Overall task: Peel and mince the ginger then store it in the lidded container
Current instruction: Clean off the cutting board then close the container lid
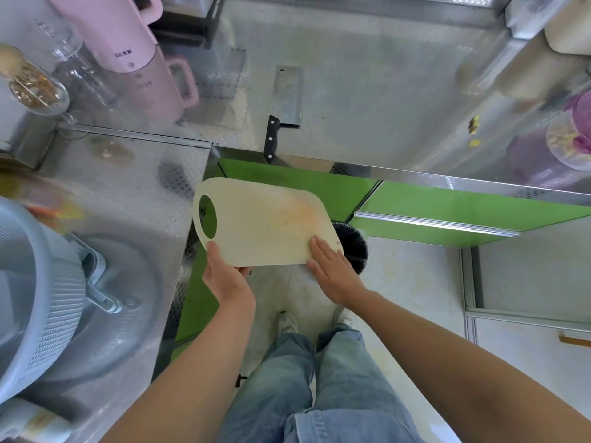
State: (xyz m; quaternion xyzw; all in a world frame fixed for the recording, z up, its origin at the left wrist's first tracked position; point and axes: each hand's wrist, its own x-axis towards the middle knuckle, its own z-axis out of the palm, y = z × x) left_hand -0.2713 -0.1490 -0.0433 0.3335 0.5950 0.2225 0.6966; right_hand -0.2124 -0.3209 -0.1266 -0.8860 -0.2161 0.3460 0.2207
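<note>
In the head view, the cutting board is held in the air in front of the green cabinet fronts, off the steel counter. Its right near corner is above a dark waste bin on the floor.

The left hand grips the board's near edge just below the oval handle hole, with the thumb on top and the fingers curled underneath. The right hand lies flat on the board's top face at the right near corner. Its fingers are straight and pressed close together, and it holds nothing.

The board is pale and translucent, with rounded corners. A faint orange-yellow stain runs across its middle, and a few tiny specks lie near the right hand.

Two small yellowish ginger scraps lie on the counter, well to the right of both hands. Beyond them, at the right edge, stands a clear container with pale yellow bits inside and a purple lid at its top. It is too blurred to tell whether the lid is seated.

A cleaver with a black handle lies flat on the counter beyond the board, its handle reaching the counter's front edge.

A pink kettle and a glass jar stand at the upper left. A grey-blue colander sits at the lower left.
</note>
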